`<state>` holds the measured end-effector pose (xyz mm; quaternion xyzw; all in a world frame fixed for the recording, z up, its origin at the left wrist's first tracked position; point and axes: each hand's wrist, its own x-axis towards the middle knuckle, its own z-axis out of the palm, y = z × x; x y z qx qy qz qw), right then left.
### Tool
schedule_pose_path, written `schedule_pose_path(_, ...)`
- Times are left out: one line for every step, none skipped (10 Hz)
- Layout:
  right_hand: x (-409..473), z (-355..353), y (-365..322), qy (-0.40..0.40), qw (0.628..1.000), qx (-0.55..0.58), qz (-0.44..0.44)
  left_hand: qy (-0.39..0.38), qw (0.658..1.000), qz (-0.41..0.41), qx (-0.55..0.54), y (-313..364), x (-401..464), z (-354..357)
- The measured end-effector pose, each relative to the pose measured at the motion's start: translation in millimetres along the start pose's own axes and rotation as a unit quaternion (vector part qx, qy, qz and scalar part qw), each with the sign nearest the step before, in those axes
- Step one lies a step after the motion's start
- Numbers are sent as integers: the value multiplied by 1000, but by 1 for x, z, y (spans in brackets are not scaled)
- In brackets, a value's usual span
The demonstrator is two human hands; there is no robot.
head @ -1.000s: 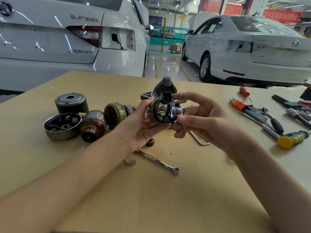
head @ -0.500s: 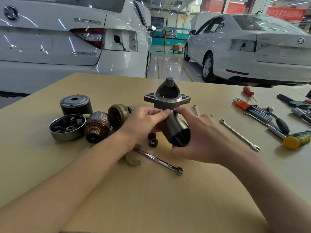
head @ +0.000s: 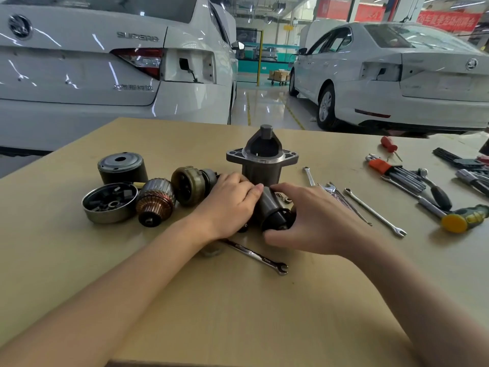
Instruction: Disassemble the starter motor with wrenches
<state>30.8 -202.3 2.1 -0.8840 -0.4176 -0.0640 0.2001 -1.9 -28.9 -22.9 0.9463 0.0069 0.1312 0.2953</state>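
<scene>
A dark cylindrical solenoid lies low on the wooden table, its black end facing me. My left hand wraps its left side and my right hand grips its right side and front end. Just behind stands the grey nose housing. To the left lie a brown gear unit, the copper armature, a shallow end cap with brushes and a black motor casing. A combination wrench lies in front of my hands.
More wrenches lie right of my hand. Further right are a hex key set with an orange holder, a yellow-ended screwdriver and a small red screwdriver. Two white cars stand beyond the table's far edge.
Both hands lowered the solenoid from mid-air down to the table and turned it, so its terminal end now points away and its black end faces me.
</scene>
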Motion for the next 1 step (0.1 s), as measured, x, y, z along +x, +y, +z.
schedule_pose_path(-7,-6,0,2,1000,0,-2,62,993,55,78,9,-10,-14)
